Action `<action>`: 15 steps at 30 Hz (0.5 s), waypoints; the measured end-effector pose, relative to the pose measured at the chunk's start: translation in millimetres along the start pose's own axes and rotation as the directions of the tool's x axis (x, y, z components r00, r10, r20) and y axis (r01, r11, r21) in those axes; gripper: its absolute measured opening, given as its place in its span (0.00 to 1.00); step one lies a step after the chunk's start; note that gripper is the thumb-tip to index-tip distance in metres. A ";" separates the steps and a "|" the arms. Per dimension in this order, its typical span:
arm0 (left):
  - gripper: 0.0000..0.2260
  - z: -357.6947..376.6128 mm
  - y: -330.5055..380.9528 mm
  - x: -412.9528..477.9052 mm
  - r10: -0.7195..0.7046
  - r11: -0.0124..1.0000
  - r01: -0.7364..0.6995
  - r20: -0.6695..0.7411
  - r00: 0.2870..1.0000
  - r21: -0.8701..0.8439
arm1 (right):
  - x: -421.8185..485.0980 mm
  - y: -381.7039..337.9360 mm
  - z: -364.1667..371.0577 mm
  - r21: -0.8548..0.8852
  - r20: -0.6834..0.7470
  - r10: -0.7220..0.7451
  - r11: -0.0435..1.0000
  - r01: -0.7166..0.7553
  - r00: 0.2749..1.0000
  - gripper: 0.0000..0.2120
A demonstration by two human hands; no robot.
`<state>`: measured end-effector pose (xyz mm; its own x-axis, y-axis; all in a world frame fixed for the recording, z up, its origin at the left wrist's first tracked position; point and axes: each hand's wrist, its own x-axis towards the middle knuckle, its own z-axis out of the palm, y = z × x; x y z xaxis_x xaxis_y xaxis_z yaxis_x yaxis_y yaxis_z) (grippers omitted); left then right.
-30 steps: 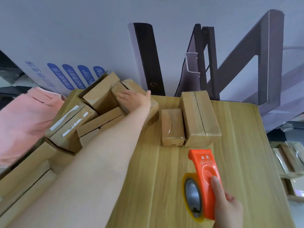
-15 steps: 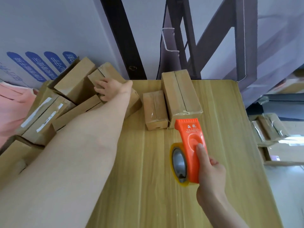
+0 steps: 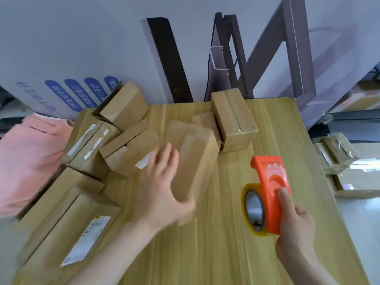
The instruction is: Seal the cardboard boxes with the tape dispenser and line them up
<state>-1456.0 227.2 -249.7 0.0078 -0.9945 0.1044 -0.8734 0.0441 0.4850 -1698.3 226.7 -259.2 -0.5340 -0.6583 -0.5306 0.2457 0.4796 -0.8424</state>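
the person's left hand [image 3: 162, 188] grips a long cardboard box [image 3: 195, 161] over the middle of the wooden table [image 3: 216, 254]. its fingers are spread along the box's left face and the thumb hooks round the near end. both hand and box are blurred, so whether the box touches the table cannot be told. the right hand [image 3: 296, 227] is wrapped round the near end of the orange tape dispenser [image 3: 269, 190], with the forefinger laid along its flat side. the dispenser stands upright on its edge to the right of the held box and apart from it, toothed end pointing away from the person. a yellowish tape roll [image 3: 254, 210] sits on its left side. at the far edge of the table lies a sealed box [image 3: 234, 120], a strip of clear tape running down its centre seam and over its near face. just left of it a small box [image 3: 205, 122] is half hidden behind the held one. a pile of boxes [image 3: 98, 145] fills the table's left side, some tilted on one another and several bearing white labels. a pink cloth [image 3: 26, 157] lies beyond the table's left edge. a white board with blue labels [image 3: 78, 93] and a dark metal frame [image 3: 267, 50] stand behind the table.
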 end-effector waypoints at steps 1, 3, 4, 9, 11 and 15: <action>0.46 11.5 -5.3 -21.4 0.049 0.998 -0.054 0.135 0.990 0.038 | -4.8 -0.8 -4.8 0.005 -0.018 -0.025 1.000 0.025 1.000 0.19; 0.49 34.3 -17.8 -50.7 0.046 0.972 -0.146 0.463 0.885 0.184 | -13.9 -1.9 -13.2 0.018 -0.041 -0.059 0.998 0.060 0.997 0.19; 0.50 45.2 -22.9 -60.2 0.008 0.943 -0.198 0.577 0.817 0.267 | -18.7 -2.0 -16.9 0.020 -0.040 -0.063 0.998 0.064 0.997 0.18; 0.49 61.5 -9.4 -70.3 -0.061 0.870 -0.281 0.653 0.755 0.406 | -40.2 11.2 -35.0 -0.083 0.033 -0.077 0.993 0.079 0.996 0.16; 0.47 59.6 -7.6 -74.3 0.051 0.825 -0.424 0.698 0.714 0.373 | -52.1 17.8 -40.5 -0.112 0.068 -0.073 0.991 0.080 0.995 0.18; 0.45 54.7 -16.4 -85.8 0.312 0.628 -0.733 0.778 0.545 0.262 | -73.4 24.9 -48.6 -0.136 0.155 -0.094 0.984 0.115 0.984 0.15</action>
<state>-1469.0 306.7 -314.1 -0.6468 -0.6025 -0.4676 -0.6816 0.7317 0.0000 -1692.3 315.2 -236.7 -0.4230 -0.7821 -0.4576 0.0705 0.4751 -0.8771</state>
